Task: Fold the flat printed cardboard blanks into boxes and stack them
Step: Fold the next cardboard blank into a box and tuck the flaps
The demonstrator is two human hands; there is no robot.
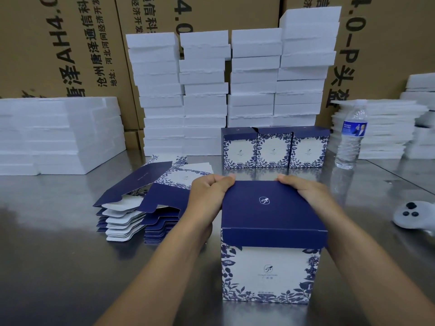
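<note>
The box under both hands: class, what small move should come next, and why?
Probably press the far edge of the lid down until it seats. The left hand and right hand both grip its far corners, it lies nearly flat on the box, and the box stands apart from the three finished boxes behind it.

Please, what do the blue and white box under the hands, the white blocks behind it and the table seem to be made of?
The blue and white printed box looks like thin matte cardboard: crisp creases at its lid. The stacked white blocks seem foam, probably polystyrene: rough, grainy edges. The grey table appears brushed metal, likely stainless steel: it dimly reflects the three finished boxes.
</note>
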